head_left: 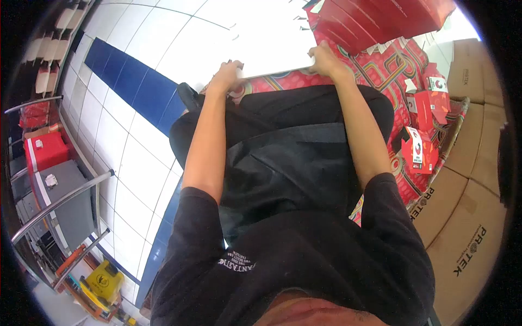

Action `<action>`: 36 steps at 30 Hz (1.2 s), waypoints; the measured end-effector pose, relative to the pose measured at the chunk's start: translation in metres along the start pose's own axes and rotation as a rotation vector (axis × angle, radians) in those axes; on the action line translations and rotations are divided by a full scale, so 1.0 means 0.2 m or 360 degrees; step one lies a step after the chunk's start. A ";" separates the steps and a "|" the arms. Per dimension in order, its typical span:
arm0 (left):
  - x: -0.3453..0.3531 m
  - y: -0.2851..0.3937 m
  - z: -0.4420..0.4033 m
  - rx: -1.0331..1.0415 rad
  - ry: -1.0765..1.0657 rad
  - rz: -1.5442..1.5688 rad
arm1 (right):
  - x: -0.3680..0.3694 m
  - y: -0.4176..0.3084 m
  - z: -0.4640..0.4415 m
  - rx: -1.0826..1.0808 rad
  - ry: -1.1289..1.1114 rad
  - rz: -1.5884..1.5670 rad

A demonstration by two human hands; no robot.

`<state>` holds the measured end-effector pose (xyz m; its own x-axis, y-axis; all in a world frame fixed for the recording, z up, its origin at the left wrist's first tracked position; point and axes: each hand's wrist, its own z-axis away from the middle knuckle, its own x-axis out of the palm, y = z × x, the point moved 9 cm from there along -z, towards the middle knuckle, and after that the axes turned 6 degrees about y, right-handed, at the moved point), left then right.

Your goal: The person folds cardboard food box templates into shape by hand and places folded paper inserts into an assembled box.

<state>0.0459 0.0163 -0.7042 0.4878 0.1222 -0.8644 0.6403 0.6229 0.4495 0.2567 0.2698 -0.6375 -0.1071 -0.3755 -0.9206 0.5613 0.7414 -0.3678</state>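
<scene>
White board [272, 46] at upper centre of the frame, flat, washed out by glare; its far edge merges into the bright background. Left hand [227, 77] at its near left corner, fingers curled in and holding the edge. Right hand [324, 58] at the near right corner, fingers likewise closed on the edge, tips partly lost in the glare. Below the board, a red patterned cloth [375, 73] and the wearer's crossed legs in black trousers [283, 103]. Large red box [375, 22] at upper right, on the cloth and near the right hand. Three small red cartons [418, 155] down the right side of the cloth. Far right: brown PROTEK boxes [457, 239]. Left of frame: white tiled floor [117, 141] with a blue band [130, 81], then a metal-railed cart [65, 204] bearing a grey case [65, 190]; yellow item [103, 282] at lower left.
</scene>
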 end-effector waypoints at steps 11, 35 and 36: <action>-0.01 0.09 0.02 0.0096 -0.0071 -0.0231 | 0.10 0.03 0.00 0.0182 -0.0137 0.0097; -0.10 0.10 0.13 -0.0056 -0.0377 -0.0360 | 0.20 -0.58 0.21 -0.0677 0.0267 0.0446; -0.10 0.09 0.13 -0.0059 -0.0376 -0.0363 | 0.22 -0.62 0.22 -0.0786 0.0355 0.0445</action>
<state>0.0645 0.0048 -0.6732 0.4613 -0.2038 -0.8635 0.7290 0.6418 0.2380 0.2186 0.1376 -0.6274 -0.2100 -0.0432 -0.9767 0.1515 0.9855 -0.0762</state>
